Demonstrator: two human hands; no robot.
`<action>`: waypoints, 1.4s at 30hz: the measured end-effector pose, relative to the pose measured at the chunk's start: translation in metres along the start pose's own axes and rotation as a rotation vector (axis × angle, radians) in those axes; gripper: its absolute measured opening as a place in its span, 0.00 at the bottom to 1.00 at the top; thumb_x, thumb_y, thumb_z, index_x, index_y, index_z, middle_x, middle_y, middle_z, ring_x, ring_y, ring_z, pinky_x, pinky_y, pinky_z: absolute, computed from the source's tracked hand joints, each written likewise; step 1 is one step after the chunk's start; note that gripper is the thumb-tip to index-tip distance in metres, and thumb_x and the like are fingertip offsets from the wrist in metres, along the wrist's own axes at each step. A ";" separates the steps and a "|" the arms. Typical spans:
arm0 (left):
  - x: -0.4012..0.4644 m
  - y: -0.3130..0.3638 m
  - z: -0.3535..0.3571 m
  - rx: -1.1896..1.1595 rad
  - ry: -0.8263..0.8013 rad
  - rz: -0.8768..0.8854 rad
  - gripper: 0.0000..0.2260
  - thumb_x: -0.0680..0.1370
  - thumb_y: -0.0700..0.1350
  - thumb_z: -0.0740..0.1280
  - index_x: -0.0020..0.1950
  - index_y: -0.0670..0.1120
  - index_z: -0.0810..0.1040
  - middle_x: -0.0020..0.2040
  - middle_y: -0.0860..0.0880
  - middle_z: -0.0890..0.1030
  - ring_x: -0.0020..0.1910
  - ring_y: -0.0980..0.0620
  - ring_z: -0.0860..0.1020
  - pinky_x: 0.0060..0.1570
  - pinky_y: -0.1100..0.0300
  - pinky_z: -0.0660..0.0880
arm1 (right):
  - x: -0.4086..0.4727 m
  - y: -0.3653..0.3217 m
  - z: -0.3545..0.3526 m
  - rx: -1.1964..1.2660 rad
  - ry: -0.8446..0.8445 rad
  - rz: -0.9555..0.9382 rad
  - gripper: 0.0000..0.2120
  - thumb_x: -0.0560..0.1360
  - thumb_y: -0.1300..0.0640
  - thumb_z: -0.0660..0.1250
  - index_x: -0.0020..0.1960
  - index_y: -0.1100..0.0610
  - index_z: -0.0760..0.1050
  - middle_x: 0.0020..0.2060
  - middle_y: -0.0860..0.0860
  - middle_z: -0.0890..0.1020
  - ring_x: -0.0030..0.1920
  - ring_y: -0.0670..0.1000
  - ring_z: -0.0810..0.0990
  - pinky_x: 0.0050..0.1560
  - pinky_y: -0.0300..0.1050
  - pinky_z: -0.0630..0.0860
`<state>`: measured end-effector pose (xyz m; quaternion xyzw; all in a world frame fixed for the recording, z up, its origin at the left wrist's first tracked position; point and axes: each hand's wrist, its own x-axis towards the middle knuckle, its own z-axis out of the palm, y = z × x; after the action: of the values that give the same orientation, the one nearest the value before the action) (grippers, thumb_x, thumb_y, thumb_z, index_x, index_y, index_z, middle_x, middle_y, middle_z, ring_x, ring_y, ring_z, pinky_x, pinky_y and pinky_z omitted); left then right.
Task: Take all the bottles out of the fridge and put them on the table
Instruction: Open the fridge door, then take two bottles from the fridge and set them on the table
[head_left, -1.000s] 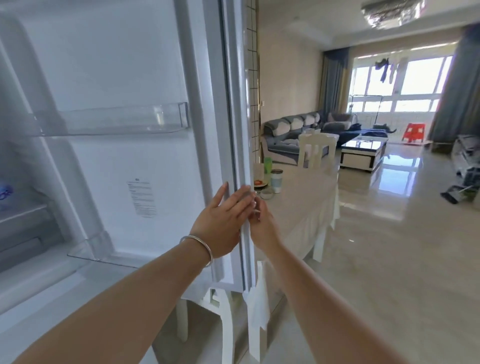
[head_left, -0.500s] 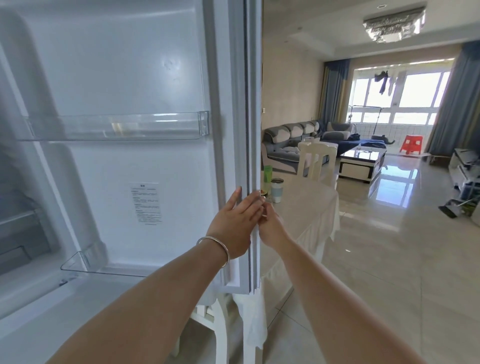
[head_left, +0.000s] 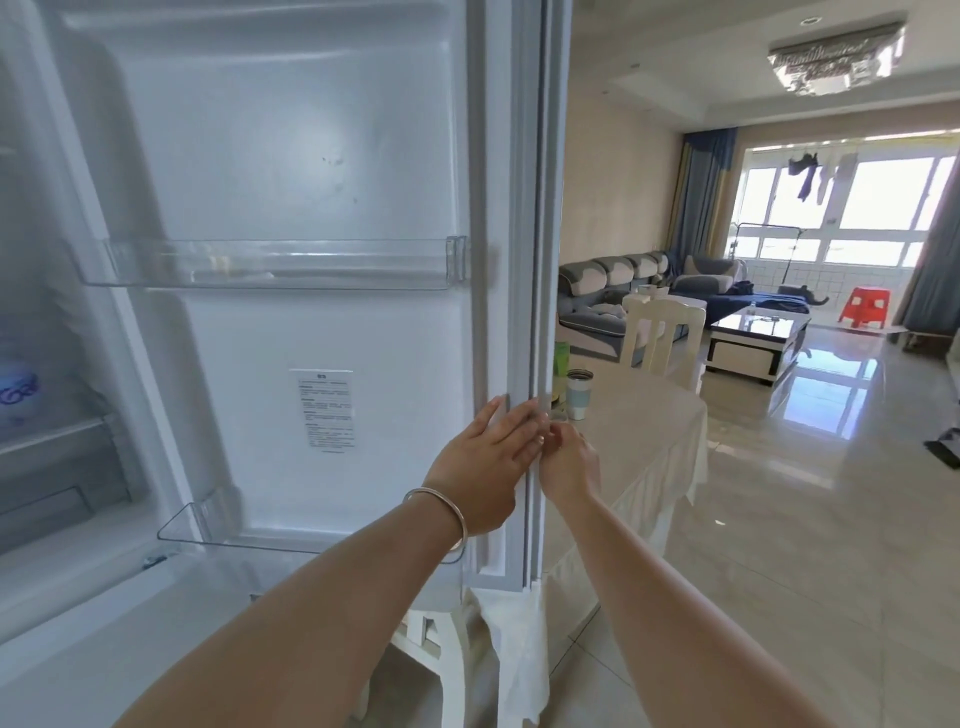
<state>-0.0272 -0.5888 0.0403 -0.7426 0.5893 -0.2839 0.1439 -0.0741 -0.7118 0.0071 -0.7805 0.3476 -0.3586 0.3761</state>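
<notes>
I see both hands at the free edge of the open fridge door (head_left: 291, 291), near the middle of the view. The left hand (head_left: 480, 465) lies flat on the inner side of that edge, fingers straight and together, gripping nothing; a silver bangle (head_left: 441, 512) circles its wrist. The right hand (head_left: 569, 465) sits on the outer side of the edge with its fingers curled toward the door; I cannot tell whether they actually clasp it, as the edge hides the fingertips.

The door's inner face carries a white sticker (head_left: 326, 408) with printed lines too small to read. A clear shelf (head_left: 270, 262) hangs at about 10 o'clock from the hands, another clear shelf (head_left: 218, 525) at about 8 o'clock.

At the far 9 o'clock edge, inside the fridge, a blurred pale bottle (head_left: 18, 389) with blue script shows; the letters look like "Ga", the rest unreadable.

Beyond the door, at 2 o'clock from the hands, is the table (head_left: 644, 426) under a pale cloth. On it stand a pale tumbler (head_left: 577, 394) and a green container (head_left: 562, 357), part hidden by the door. A white chair (head_left: 662, 340) stands at the table's far side.
</notes>
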 end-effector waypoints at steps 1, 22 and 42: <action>-0.002 -0.001 0.000 -0.013 0.007 0.010 0.27 0.80 0.48 0.53 0.77 0.45 0.47 0.78 0.48 0.43 0.75 0.48 0.34 0.68 0.50 0.28 | -0.001 0.001 0.000 0.007 -0.008 0.000 0.12 0.79 0.59 0.56 0.58 0.60 0.75 0.55 0.58 0.78 0.47 0.51 0.72 0.47 0.40 0.65; -0.294 -0.113 -0.023 -0.277 0.064 -0.851 0.19 0.77 0.51 0.60 0.68 0.54 0.65 0.62 0.51 0.72 0.58 0.48 0.75 0.49 0.56 0.71 | -0.193 -0.205 0.146 0.567 -0.152 -0.690 0.04 0.74 0.60 0.61 0.45 0.57 0.75 0.37 0.42 0.74 0.41 0.51 0.73 0.40 0.30 0.66; -0.479 -0.387 0.118 -0.451 0.306 -1.385 0.21 0.74 0.47 0.65 0.66 0.48 0.67 0.63 0.46 0.73 0.54 0.40 0.76 0.48 0.52 0.73 | -0.249 -0.370 0.460 0.418 -0.507 -0.592 0.04 0.74 0.60 0.64 0.47 0.56 0.77 0.40 0.50 0.80 0.43 0.51 0.78 0.43 0.41 0.70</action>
<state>0.2807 -0.0423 0.0371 -0.9077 0.0437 -0.2821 -0.3074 0.2798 -0.1789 0.0306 -0.8168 -0.0740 -0.3106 0.4805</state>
